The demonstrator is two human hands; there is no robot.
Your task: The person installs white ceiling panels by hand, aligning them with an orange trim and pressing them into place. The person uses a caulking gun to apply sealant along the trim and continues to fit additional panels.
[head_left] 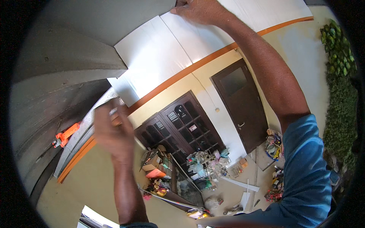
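Observation:
My right hand [201,12] is raised at the top of the head view, fingers bent, with the thumb against the edge of a glossy white ceiling panel [152,49] where it meets a grey surface [87,22]. Its fingertips are partly cut off by the frame. Lower on the left, my left hand [113,131] is smeared by motion, and whether it holds anything is not visible. Beside it, an orange-handled tool [66,135] lies on a ledge by a metal strip [81,131]. An orange-brown trim strip [171,81] runs along the panels.
Far below are a dark double door with panes [182,121] and a brown door [243,106]. Cluttered boxes [154,165], a rack of plastic bags [209,163] and loose white strips [241,184] cover the floor area. Green plants [338,57] hang at the right.

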